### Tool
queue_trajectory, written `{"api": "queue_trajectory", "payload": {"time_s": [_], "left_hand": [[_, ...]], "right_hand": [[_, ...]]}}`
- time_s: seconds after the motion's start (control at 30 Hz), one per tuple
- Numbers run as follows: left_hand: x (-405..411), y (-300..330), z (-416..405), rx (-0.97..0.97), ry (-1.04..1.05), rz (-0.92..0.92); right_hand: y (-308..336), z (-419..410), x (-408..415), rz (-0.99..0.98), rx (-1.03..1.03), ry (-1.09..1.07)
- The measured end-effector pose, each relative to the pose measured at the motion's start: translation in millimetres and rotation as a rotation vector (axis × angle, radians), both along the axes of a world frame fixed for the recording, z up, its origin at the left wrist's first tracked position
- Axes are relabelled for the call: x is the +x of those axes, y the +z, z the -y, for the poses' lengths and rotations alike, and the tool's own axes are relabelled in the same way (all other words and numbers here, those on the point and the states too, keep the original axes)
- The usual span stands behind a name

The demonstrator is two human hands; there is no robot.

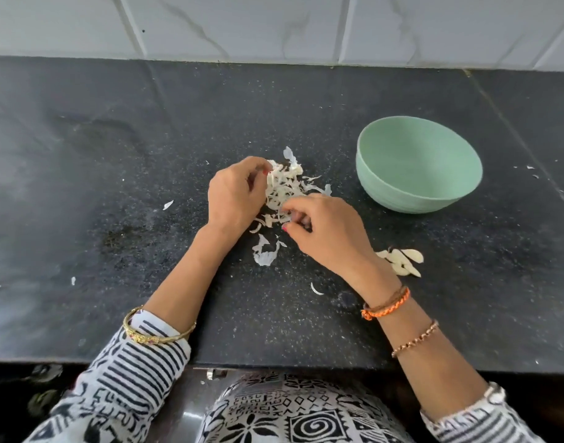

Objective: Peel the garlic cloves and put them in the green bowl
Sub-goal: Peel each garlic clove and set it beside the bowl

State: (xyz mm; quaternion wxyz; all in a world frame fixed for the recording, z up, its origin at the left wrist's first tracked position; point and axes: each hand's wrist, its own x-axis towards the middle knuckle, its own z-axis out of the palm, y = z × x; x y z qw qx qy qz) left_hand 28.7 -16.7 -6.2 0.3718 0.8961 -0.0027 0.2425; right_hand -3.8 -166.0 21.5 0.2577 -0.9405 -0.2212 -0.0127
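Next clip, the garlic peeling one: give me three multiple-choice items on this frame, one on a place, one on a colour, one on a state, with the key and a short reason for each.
1. Where do the peeled cloves lie?
A. In the bowl
B. On the counter by the right wrist
C. Against the wall tiles

2. What colour is the bowl?
A. Pale green
B. Red
C. Black

3. What is in the bowl?
A. Peeled cloves
B. Garlic skins
C. Nothing visible

Key:
1 B, the cloves sit on the dark counter just right of the right hand.
2 A, its wall and inside are pale green.
3 C, its inside shows bare, while the pile of skins lies between the left hand and the right hand.
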Motion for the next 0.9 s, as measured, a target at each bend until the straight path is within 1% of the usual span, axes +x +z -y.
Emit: {"api": "queue_trajectory", "payload": {"time_s": [0.07, 0.13, 0.4, 0.47, 0.6, 0.67, 0.73, 0.9], "left_hand": [[1, 2, -1, -0.013, 0.024, 0.005], [1, 4, -3, -0.038, 0.037, 0.02], [3, 5, -8, -0.106, 0.043, 0.04], [4, 3, -6, -0.11, 0.031, 0.026], [6, -2, -6, -0.128, 0.006, -0.021], [5, -1, -5, -0.147, -0.006, -0.016], [4, 0, -4, -0.196, -0.018, -0.002], [3, 1, -2, -0.336, -0.064, 0.011]], "right_hand": [[1, -9, 8, -0.019, -0.06, 0.026], [3, -16, 13, -0.025, -0.077, 0.054], [-8, -23, 21, -0.015, -0.057, 0.099], [-12, -21, 20, 0.042, -0.017, 0.093], [-25, -22, 21, 0.228, 0.038, 0.059], [-29, -23, 21, 0.274, 0.093, 0.058], [-28, -22, 21, 0.272, 0.193, 0.037], [-25, -16, 25, 0.171, 0.473, -0.059]]}}
